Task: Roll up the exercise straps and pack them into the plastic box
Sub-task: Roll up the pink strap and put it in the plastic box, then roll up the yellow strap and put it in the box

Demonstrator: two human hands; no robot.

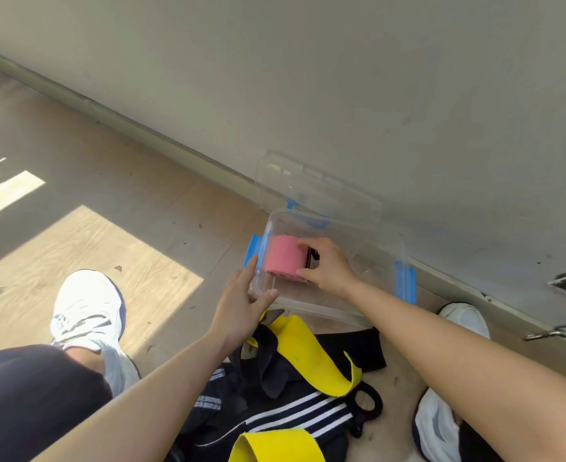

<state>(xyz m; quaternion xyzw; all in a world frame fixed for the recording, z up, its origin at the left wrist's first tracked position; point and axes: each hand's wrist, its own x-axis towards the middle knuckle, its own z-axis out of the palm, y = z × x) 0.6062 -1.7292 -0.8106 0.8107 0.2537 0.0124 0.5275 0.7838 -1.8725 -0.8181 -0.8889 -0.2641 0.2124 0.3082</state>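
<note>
Seating the first roll is where you are, by my read.

Progress, left to right:
- Your left hand (241, 305) pinches the near-left corner of the plastic box (328, 311): thumb hooked over the rim, fingers flat up the outside wall. It's steadying the box.
- The pink strap (280, 258) is rolled up and inside the box, just past your left fingertips, against the left wall.
- Your right hand (328, 265) is inside the box, curled on the pink strap's right side, fingers over the top and thumb at the near edge. Not released yet.
- A dark item (312, 258) sits under your right fingers, touching the roll. I can't tell what it is.
- The yellow strap (308, 351) lies unrolled below your wrists, between your forearms, draped over a black striped bag (291, 415). That one is left to roll and pack.
- The lid (318, 188) is off, leaning on the wall beyond both hands. Closing is likely pending too.

Orientation:
- The pink strap lies on its side. Its axis seems to run from you toward the wall, with one coiled end facing you.
- The yellow strap's long axis runs diagonally, from under your left hand toward your right elbow, with the free end curling up.
</note>
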